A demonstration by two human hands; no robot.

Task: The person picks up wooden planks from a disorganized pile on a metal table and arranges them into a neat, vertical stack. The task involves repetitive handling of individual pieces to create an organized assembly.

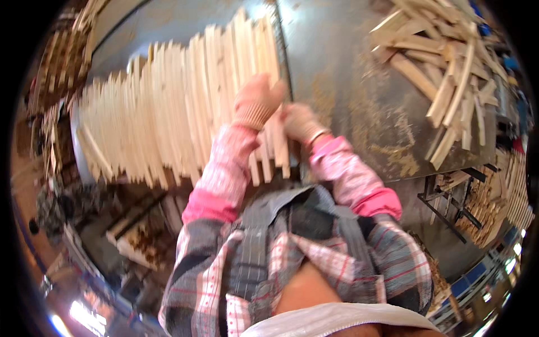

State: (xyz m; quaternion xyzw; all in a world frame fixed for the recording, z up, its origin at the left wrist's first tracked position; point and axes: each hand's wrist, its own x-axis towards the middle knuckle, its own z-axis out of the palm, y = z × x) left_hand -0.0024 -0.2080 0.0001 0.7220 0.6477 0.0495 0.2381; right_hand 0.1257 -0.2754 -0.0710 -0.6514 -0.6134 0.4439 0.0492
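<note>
Pale wooden strips (174, 101) lie side by side in a wide row on a metal table, their ends uneven. My left hand (258, 102), in a light knitted glove, is over the right part of this row, thumb apart from the fingers. Close beside it, my right hand (303, 122), gloved alike, is at the row's right edge. Its fingers are curled in by the outermost strip (279, 143); what they hold, if anything, is hidden. Both hands are somewhat blurred. Pink sleeves cover my forearms.
A loose heap of wooden pieces (449, 73) lies crisscrossed on the right metal tabletop (353, 95). A dark seam divides the two table surfaces. More stacked wood (488, 208) stands below at the right, and other stacks (59, 67) at the far left.
</note>
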